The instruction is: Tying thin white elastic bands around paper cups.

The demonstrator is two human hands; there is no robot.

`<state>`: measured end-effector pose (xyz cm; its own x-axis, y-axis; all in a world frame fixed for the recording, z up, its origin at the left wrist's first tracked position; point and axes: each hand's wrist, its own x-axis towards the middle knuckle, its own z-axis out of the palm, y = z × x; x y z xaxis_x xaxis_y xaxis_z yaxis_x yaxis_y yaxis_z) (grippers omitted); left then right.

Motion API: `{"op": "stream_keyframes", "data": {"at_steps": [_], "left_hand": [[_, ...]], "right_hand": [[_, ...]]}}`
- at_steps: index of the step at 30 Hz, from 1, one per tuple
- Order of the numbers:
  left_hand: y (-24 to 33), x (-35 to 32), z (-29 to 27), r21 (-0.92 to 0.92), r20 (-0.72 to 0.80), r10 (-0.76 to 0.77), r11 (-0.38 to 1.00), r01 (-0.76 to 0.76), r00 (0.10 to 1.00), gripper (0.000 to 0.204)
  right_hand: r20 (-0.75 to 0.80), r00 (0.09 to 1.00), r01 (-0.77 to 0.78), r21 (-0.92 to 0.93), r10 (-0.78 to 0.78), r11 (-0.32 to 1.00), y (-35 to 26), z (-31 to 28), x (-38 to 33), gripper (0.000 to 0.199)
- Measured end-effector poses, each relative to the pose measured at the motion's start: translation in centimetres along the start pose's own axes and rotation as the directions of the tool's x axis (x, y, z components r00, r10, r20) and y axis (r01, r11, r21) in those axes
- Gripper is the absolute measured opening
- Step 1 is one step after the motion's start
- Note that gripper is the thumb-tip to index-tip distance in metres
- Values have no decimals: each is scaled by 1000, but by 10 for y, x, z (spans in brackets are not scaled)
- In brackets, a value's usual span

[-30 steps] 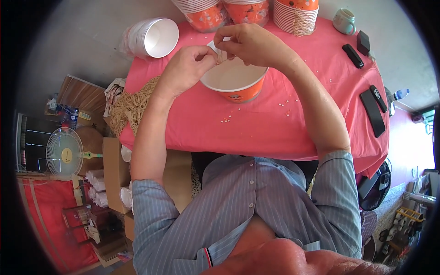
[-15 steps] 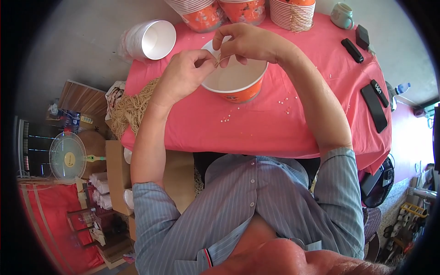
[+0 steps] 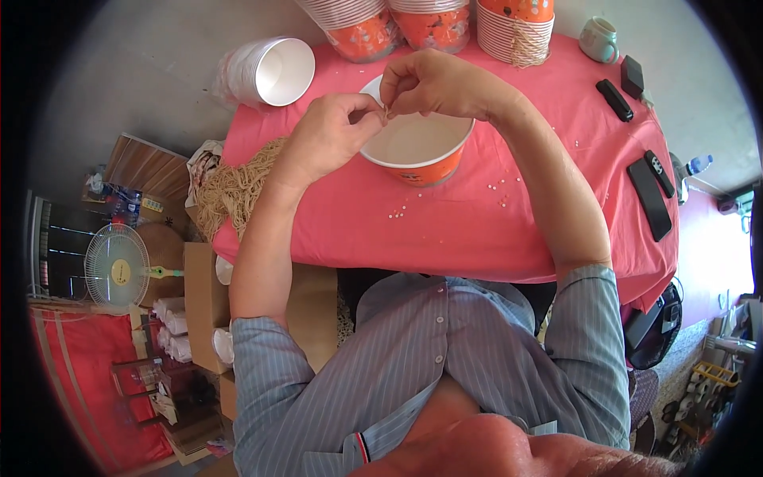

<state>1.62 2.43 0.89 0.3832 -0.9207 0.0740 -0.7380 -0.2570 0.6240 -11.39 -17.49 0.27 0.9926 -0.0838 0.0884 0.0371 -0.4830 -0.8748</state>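
Note:
Above the rim of an orange paper bucket (image 3: 433, 171) with a white inside, both hands meet at the fingertips. My left hand (image 3: 326, 139) pinches a short bit of tan string (image 3: 387, 114) between thumb and forefinger. From the far right side my right hand (image 3: 445, 83) closes on the same string, its fingers curled inward. Most of the string is hidden behind the fingers. A heap of loose tan strings (image 3: 230, 195) lies on the table's left end, beside my left forearm. Small white beads (image 3: 397, 213) are scattered on the pink tablecloth (image 3: 342, 234).
Stacked orange buckets (image 3: 433, 32) stand along the back, with tan string hanging over the right stack (image 3: 531, 48). A sleeve of white tubs (image 3: 274, 71) lies at back left. A mug (image 3: 598, 40), a black phone (image 3: 649, 199) and small dark devices sit at right.
My right hand's fingers have drawn in, and its fingertips now meet those of my left hand. The view has shifted slightly. The bucket stays beneath my hands.

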Motion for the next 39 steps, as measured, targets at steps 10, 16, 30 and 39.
{"op": "stream_keyframes", "data": {"at_steps": [10, 16, 30, 39], "left_hand": [[4, -1, 3, 105, -20, 0, 994, 2, 1000, 26], [4, 0, 3, 115, -22, -11, 993, 14, 1000, 26], [-7, -8, -10, 7, -10, 25, 1000, -25, 1000, 23], [-29, 2, 4, -443, -96, -64, 896, 15, 993, 21]], "right_hand": [[-31, 999, -11, -82, 8, 997, -1, 3, -1, 15], [-53, 998, 25, -146, -33, 989, -6, 5, -4, 13], [-71, 996, 32, -253, -52, 967, 6, 19, 6, 24], [-101, 993, 17, -381, -60, 924, 11, 29, 10, 40]]}}
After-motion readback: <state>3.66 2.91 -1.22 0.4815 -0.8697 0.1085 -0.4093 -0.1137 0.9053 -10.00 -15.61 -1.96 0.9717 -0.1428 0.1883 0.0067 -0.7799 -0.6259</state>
